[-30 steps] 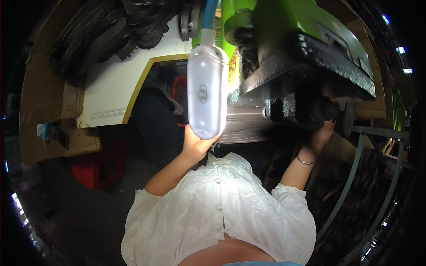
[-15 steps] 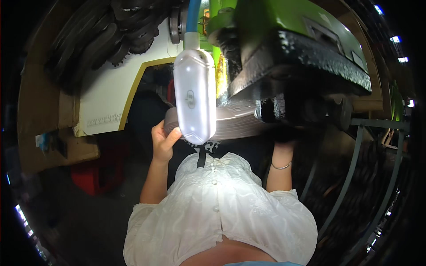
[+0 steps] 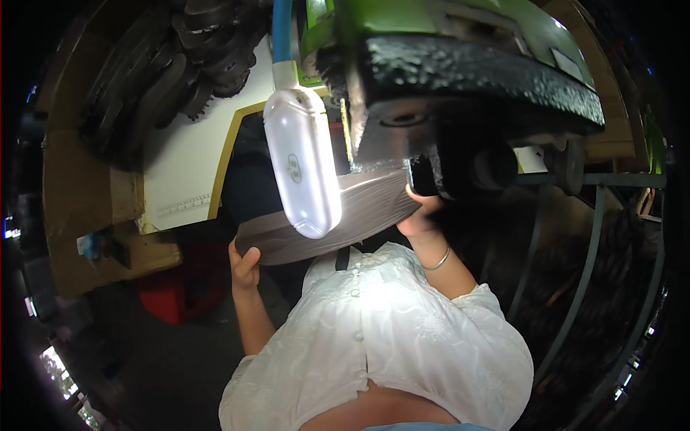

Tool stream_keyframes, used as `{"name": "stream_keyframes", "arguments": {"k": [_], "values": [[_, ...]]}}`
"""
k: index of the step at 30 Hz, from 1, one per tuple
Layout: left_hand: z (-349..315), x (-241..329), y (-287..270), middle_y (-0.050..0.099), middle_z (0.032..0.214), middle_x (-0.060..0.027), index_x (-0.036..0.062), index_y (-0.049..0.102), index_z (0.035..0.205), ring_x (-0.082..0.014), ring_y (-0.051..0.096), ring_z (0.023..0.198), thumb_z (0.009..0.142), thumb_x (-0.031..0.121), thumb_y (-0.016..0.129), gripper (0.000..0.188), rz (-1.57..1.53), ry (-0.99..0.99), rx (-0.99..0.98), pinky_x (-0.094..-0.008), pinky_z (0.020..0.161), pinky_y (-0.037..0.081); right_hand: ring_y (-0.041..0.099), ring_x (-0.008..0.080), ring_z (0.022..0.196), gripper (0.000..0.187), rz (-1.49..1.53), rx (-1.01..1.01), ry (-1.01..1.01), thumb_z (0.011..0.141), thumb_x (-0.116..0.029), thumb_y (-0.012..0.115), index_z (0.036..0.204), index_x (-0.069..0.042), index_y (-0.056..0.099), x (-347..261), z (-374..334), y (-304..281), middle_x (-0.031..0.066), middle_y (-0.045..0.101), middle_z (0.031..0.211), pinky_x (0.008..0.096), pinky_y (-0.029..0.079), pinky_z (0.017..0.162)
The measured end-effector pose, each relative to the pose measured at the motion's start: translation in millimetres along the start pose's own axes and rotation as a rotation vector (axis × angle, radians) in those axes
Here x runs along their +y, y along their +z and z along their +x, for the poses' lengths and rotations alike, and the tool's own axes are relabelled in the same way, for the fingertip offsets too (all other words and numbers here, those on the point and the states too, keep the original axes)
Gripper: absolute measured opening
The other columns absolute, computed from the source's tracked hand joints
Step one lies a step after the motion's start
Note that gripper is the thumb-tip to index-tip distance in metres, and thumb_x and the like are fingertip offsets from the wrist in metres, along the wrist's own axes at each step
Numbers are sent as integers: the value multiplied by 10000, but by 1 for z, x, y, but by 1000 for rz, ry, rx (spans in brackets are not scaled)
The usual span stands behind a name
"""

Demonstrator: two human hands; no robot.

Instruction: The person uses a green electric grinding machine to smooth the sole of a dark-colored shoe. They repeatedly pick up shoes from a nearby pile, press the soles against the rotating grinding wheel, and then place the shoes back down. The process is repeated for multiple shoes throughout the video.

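A grey-brown shoe sole (image 3: 280,243) with fine lines along its side stretches between my two hands, below the machine head. My left hand (image 3: 246,266) grips its left end, thumb on top and fingers curled beneath. At the other end my right hand (image 3: 419,214) is closed on it, partly in shadow beside the dark machine parts. The glowing white lamp (image 3: 302,169) hangs in front of the sole and hides part of its middle. Above and to the right looms the green and black machine head (image 3: 481,79), its underside close to the sole's right end.
Several dark soles (image 3: 172,79) lie heaped on the white tabletop (image 3: 187,161) at the upper left, beside a cardboard box (image 3: 68,194). A red stool (image 3: 172,294) stands lower left. Grey-green metal rails (image 3: 593,237) rise at the right.
The sole has come lower and tilted, its left end down and its right end up. My right hand now shows at its right end. The view has also shifted slightly.
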State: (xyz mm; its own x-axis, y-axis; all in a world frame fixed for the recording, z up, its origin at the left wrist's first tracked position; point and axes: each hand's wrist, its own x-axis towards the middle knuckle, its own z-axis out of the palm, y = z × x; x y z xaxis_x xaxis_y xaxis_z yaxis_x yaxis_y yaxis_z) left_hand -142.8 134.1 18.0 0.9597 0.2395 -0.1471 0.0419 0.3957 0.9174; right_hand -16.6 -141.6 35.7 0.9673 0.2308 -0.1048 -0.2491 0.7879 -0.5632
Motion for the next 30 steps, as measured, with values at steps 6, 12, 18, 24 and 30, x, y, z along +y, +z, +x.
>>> {"name": "stream_keyframes", "arguments": {"k": [6,12,18,24,30], "values": [[8,-23,-14,605,976,-87,-45,555,1028,-153,568,895,708,125,672,380,149,-196,-134,-282,840,419,536,217,938,422,-137,-130,41,634,42,544,1055,12,538,-9,8,9,82,562,1003,324,417,856],[25,-70,44,641,935,-80,2,591,1021,-161,605,825,679,139,728,393,769,-350,-468,-286,746,474,535,133,832,444,-848,-294,48,594,-65,699,1004,-22,534,-47,27,40,47,571,886,257,431,761],[52,-21,154,645,804,-97,-16,622,896,-148,614,695,739,124,679,219,536,146,-401,-262,646,481,540,120,836,404,-1106,-603,95,615,-89,735,975,-20,564,-70,50,51,45,589,865,268,435,768],[63,6,178,635,804,-58,-9,627,931,-103,576,709,805,147,641,201,633,126,-246,-238,657,466,494,182,1037,675,-671,-376,321,669,-139,719,1236,34,395,-77,22,17,109,537,1118,306,384,905],[43,-1,167,622,885,-49,-7,588,1002,-109,570,775,853,171,583,232,304,88,-181,-240,709,467,532,173,938,551,-1115,-384,708,639,-185,741,1085,52,522,-97,-31,-58,109,584,1000,283,411,835]]}}
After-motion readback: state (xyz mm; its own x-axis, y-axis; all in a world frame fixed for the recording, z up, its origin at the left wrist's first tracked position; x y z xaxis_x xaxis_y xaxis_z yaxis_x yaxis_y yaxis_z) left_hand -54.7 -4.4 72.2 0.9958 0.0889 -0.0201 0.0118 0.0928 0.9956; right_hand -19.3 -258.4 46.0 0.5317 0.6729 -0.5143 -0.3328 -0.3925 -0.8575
